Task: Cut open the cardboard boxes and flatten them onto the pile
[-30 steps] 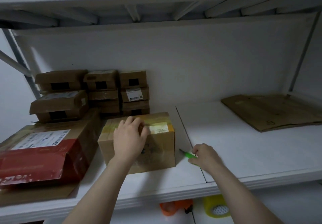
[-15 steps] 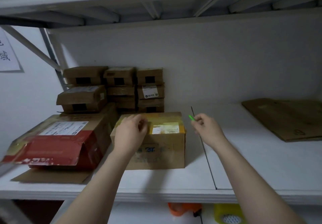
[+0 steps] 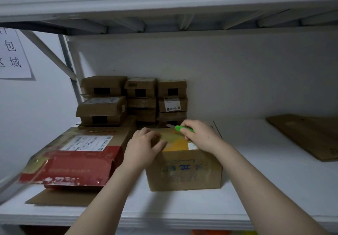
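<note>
- The right hand is closing its grip tightly round the green-handled utility knife, with the fingers wrapping the handle and only the front of it showing.
- The knife is hanging just above the far edge of the brown cardboard box with yellow tape on top. Its long axis is running from the box's right side toward its far-left side. The pale blade is pointing left and slightly away from the person.
- The left hand is bending its fingers over the box's near-left top corner, holding and steadying it. No gap is showing between palm and cardboard.
- The box is sitting on the white shelf with its long axis lying along the shelf's front edge and its scribbled blue face turning toward the camera.
- Risk: the blade is pointing toward the side where the left hand is resting. A pull along the tape that slips would probably be heading for those fingers.
- Risk: the tape looks glossy, so the blade may be skating rather than biting. Pressing too deep may be scoring whatever is inside, which cannot be seen.
- Risk: with one corner held, the box may be twisting toward the red and brown carton just left of it.
- Behind the box, the stacks of small brown cartons are standing close to the blade tip and may be getting nicked.
- Well right of the box, the flattened cardboard pile is waiting.
</note>
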